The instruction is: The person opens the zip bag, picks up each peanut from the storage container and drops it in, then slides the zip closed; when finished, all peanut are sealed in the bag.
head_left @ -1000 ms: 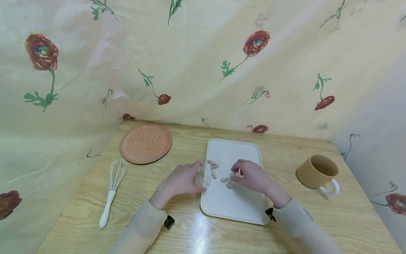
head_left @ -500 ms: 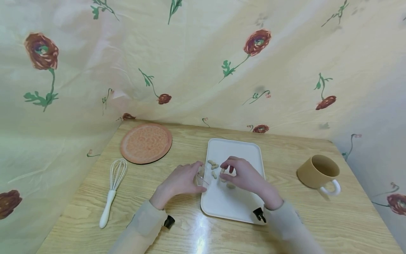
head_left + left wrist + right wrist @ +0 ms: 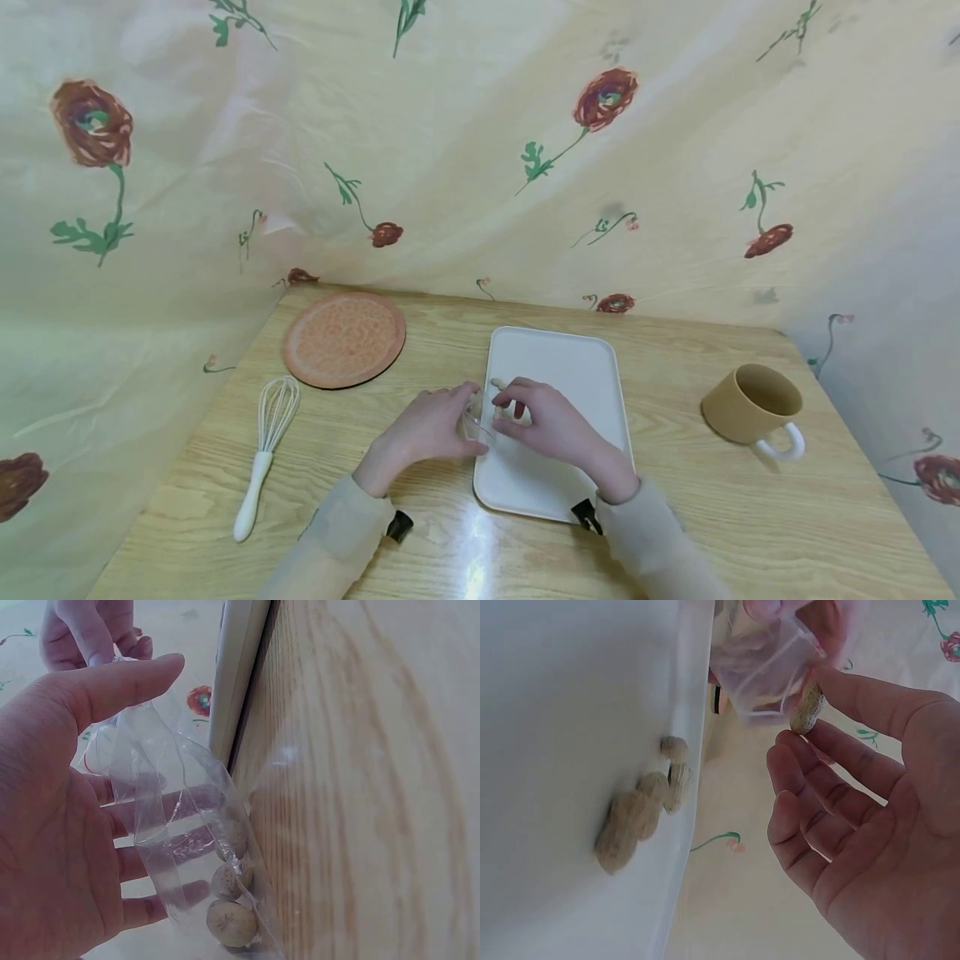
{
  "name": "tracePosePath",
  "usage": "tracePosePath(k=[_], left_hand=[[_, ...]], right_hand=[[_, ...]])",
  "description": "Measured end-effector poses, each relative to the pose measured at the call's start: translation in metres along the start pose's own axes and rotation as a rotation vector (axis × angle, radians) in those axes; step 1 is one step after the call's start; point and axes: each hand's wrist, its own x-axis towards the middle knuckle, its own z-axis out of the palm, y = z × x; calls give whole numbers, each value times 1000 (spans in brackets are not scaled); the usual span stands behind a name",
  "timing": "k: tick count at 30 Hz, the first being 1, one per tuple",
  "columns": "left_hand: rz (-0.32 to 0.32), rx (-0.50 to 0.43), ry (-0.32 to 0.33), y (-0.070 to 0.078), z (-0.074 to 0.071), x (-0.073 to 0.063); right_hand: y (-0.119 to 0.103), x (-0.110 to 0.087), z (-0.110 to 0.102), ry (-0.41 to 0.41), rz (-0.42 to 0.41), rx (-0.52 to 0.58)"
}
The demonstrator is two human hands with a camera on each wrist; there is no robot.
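My left hand (image 3: pixel 431 423) holds a clear plastic bag (image 3: pixel 161 810) at the left edge of the white tray (image 3: pixel 555 354), its thumb on one side and fingers on the other. Several peanuts (image 3: pixel 231 922) lie in the bottom of the bag in the left wrist view. Over the tray, my right hand (image 3: pixel 551 421) pinches a single peanut (image 3: pixel 808 709) between thumb and fingers, close to the bag's mouth. More loose peanuts (image 3: pixel 626 825) lie on the tray near its rim; in the head view the right hand covers most of them.
A white whisk (image 3: pixel 262 462) lies at the left of the wooden table (image 3: pixel 427 542). Behind it is a round orange-pink mat (image 3: pixel 345 339). A tan mug (image 3: pixel 750 404) with a white handle stands at the right. Floral cloth (image 3: pixel 450 150) hangs behind.
My right hand has moved left across the tray with a peanut, from over the loose peanuts to beside the bag. The left hand and the bag have stayed in place.
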Motion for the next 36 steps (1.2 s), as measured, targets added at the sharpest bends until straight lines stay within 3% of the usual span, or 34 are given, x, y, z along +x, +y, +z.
tracePosePath(k=[36], left_hand=[[9,-22,14,1,-2,-2]], right_hand=[[-6,-1,7,-13,-27,-6]])
